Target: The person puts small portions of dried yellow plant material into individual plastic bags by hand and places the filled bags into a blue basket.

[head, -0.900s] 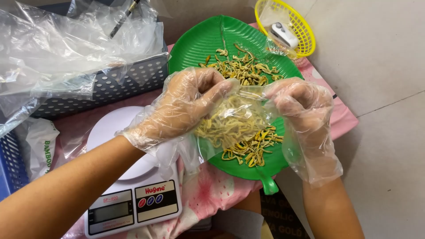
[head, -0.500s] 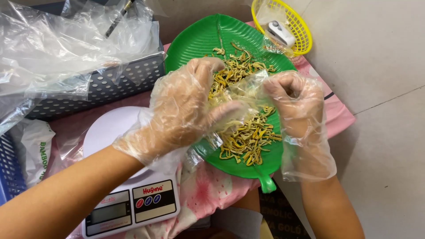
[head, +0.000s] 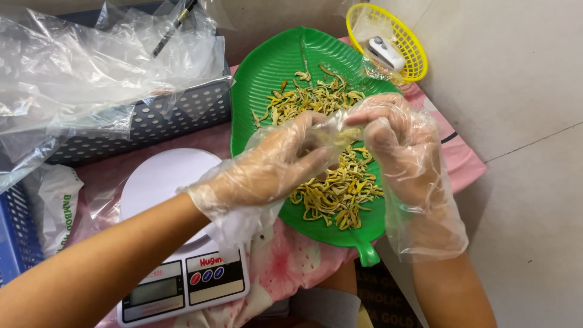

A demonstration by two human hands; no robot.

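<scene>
Two gloved hands over the green leaf tray [head: 267, 67]: left hand [head: 276, 164] and right hand [head: 395, 143] both pinch a small clear bag [head: 340, 124] shut between them, dried yellow strips [head: 334, 194] piled at 6 o'clock. Looks like bagging; weighing would need the scale [head: 170, 182] at 8 o'clock. Pink table [head: 455, 158], tiled floor [head: 522, 91].

A white digital kitchen scale [head: 182, 243] sits at the counter's near edge. Behind it stands a grey perforated basket [head: 152, 121] heaped with clear plastic bags [head: 91, 67]. A yellow basket [head: 395, 36] holding a small white device [head: 385, 53] occupies the far right corner.
</scene>
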